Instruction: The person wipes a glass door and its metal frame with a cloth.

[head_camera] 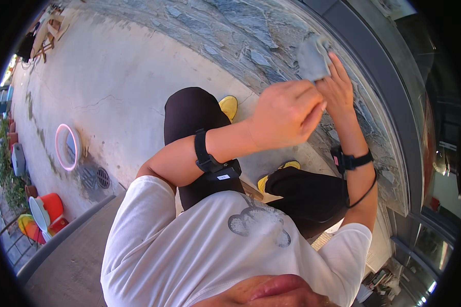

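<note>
A damp-looking grey cloth (pixel 313 57) lies against the stone-clad wall (pixel 253 42), just below the dark window frame. My right hand (pixel 337 86) holds the cloth at its near edge, with the index finger stretched along it. In front of that hand, closer to the camera, is my left hand (pixel 288 111), curled into a fist. I see nothing in the fist, though its palm side is partly hidden. Both forearms carry black straps with small devices (pixel 344 159); a cable hangs from the right one.
A dark metal window frame (pixel 392 76) with glass curves along the right. On the concrete floor (pixel 111 69) stand a pink-rimmed bucket (pixel 77 147) and, beside it, a drain grate (pixel 103 177). Red and white chairs (pixel 50 209) and potted plants (pixel 9 169) are at the left.
</note>
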The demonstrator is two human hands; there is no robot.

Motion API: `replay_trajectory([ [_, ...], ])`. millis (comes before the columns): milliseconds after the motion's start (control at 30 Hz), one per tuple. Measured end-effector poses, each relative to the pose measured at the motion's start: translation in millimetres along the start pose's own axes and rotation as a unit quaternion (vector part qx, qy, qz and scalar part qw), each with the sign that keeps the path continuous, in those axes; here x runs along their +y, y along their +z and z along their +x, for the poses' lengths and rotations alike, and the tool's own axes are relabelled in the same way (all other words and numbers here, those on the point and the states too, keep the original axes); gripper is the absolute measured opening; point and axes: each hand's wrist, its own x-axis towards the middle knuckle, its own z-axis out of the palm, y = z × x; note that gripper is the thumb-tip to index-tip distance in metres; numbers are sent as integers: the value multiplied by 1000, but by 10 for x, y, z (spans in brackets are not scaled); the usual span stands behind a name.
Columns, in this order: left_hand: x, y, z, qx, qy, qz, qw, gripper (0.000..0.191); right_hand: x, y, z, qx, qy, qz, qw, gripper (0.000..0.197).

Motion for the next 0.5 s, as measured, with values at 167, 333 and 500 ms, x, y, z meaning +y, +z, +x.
replay_trajectory([
  [167,106,-78,-163,-30,19,7,999,12,-173,89,78,-32,-41,-42,998,36],
  [333,33,-40,-14,48,36,3,998,13,-404,475,1446,88,-59,-65,992,31],
  [500,-81,-131,138,132,30,40,990,13,-666,887,2270,114,-97,-132,980,53],
])
